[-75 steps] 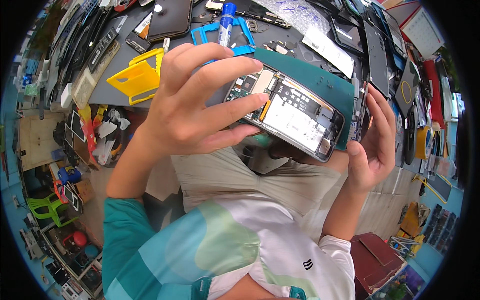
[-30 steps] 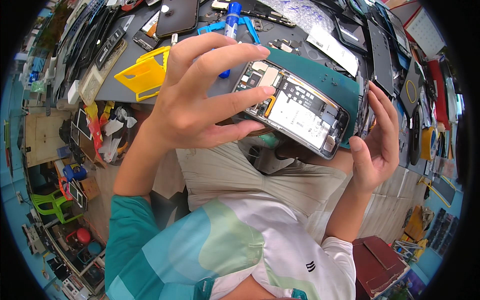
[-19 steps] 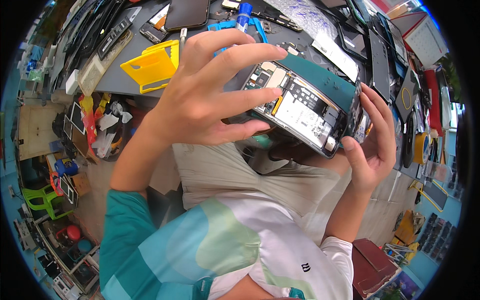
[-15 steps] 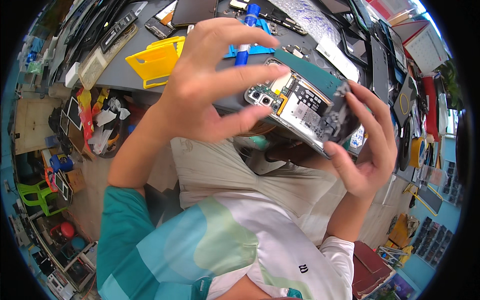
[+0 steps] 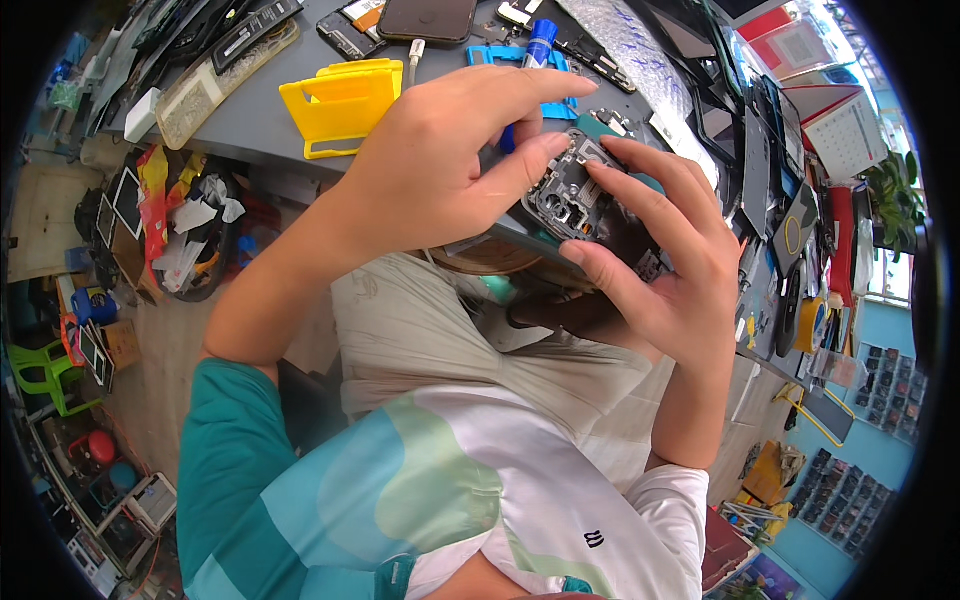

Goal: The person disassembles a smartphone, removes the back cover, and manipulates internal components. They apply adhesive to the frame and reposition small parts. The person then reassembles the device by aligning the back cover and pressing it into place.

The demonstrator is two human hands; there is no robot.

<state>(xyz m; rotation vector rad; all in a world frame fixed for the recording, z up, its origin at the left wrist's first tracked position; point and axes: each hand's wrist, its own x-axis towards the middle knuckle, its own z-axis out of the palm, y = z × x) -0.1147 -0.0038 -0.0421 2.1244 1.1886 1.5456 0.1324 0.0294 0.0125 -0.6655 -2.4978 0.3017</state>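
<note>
An opened smartphone (image 5: 622, 218) lies at the near edge of the workbench, with its black inner cover (image 5: 577, 188) over the camera end. My left hand (image 5: 440, 155) is at the far-left side of that cover. Its thumb tip presses on the cover's top edge, the index finger stretches out above, and the other fingers curl underneath, partly hidden. On the other side my right hand (image 5: 665, 235) spans the phone. Two fingertips rest on the cover and the thumb lies along the near edge. The battery is mostly covered now.
A yellow phone stand (image 5: 335, 108) stands left of my left hand. Behind the hands are a blue marker-like tube (image 5: 540, 45), a blue frame (image 5: 490, 55), a dark phone (image 5: 428, 18) and a white cable plug (image 5: 415, 55). Stacked phone parts (image 5: 765, 150) crowd the right.
The black inner cover has come from the right hand's side onto the camera end of the phone. My left hand has closed in to its edge, and my right hand has moved left.
</note>
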